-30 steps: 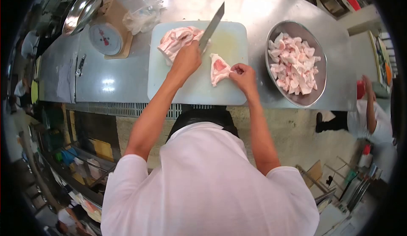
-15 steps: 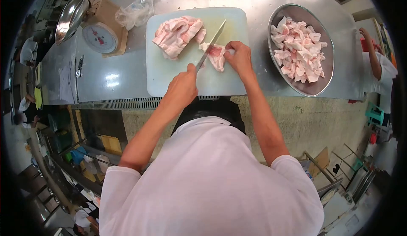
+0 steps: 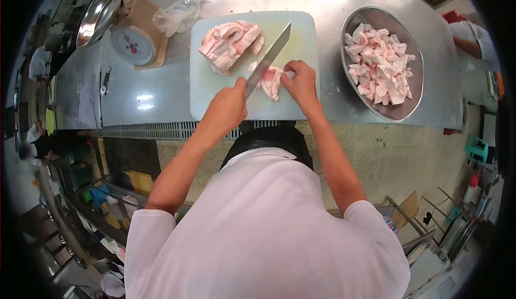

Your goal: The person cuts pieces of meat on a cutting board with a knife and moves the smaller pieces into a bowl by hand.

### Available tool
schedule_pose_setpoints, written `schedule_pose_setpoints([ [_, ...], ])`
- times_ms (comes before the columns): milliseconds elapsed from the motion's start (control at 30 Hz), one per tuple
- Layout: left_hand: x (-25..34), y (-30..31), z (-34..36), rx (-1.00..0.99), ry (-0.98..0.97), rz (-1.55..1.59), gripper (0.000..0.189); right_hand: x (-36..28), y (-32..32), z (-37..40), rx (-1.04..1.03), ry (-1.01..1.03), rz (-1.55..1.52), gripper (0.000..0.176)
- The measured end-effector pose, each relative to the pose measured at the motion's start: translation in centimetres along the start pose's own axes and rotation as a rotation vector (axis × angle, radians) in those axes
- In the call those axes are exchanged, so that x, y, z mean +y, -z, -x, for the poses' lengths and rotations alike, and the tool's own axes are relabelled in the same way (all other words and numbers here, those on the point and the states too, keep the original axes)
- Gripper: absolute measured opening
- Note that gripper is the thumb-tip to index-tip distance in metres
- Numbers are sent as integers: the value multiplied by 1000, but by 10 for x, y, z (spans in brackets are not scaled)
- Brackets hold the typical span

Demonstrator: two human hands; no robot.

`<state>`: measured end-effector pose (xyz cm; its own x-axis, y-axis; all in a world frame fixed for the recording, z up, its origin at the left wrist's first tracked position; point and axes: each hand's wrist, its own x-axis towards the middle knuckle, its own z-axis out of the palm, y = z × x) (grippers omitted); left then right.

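My left hand (image 3: 223, 107) is closed round the handle of a long knife (image 3: 273, 53), whose broad blade points up and to the right. Under the blade lies a small piece of pale pink, fatty raw meat (image 3: 271, 85) on the white cutting board (image 3: 209, 97). The fingers of my right hand (image 3: 300, 84) pinch that piece at its right end, close beside the blade. A larger folded slab of the same meat (image 3: 228, 44) rests at the upper left of the board.
An oval metal bowl (image 3: 349, 92) full of cut meat pieces stands right of the board on the steel table (image 3: 161, 103). To the left are a dial scale (image 3: 132, 46), a crumpled plastic bag (image 3: 180, 14) and a small dark-handled tool (image 3: 105, 81). Another person's arm (image 3: 467, 46) shows at far right.
The knife has turned so its blade shows broader, and both hands with the small piece have shifted slightly toward me. At the right, the other person has moved farther back.
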<state>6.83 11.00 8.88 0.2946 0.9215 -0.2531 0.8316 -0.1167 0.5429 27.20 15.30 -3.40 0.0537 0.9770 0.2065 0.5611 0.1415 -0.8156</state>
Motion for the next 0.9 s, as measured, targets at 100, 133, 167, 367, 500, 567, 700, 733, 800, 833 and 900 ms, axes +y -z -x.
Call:
schedule_pose_setpoints([
  [100,-9,-19,4,-93,34,-47,15,2,-4,1,-36,-20,11,16],
  [133,-8,-27,-1,-65,31,-35,14,3,-3,4,-36,-34,10,16],
  [167,-8,-36,-5,-30,33,-19,13,3,-2,5,-45,-44,1,16],
  [367,-26,-49,-91,73,-120,199,17,-1,-1,21,-84,-68,-41,15],
  [500,-25,-16,-74,87,-57,142,20,-2,2,25,259,-179,-146,13],
  [567,-18,-7,-42,267,-121,65,17,-2,1,32,356,-190,-130,11],
  [700,2,1,1,147,-19,34,15,-20,3,56,87,-350,-220,15],
  [733,5,-2,5,83,22,25,15,-25,4,58,3,-343,-186,18],
  [800,6,-9,13,20,19,1,16,-29,6,55,36,-222,-112,17],
  [833,5,-14,14,7,24,1,16,-29,7,56,77,-96,-35,15],
  [900,3,-24,12,-55,18,-15,19,-27,2,56,8,-135,2,13],
])
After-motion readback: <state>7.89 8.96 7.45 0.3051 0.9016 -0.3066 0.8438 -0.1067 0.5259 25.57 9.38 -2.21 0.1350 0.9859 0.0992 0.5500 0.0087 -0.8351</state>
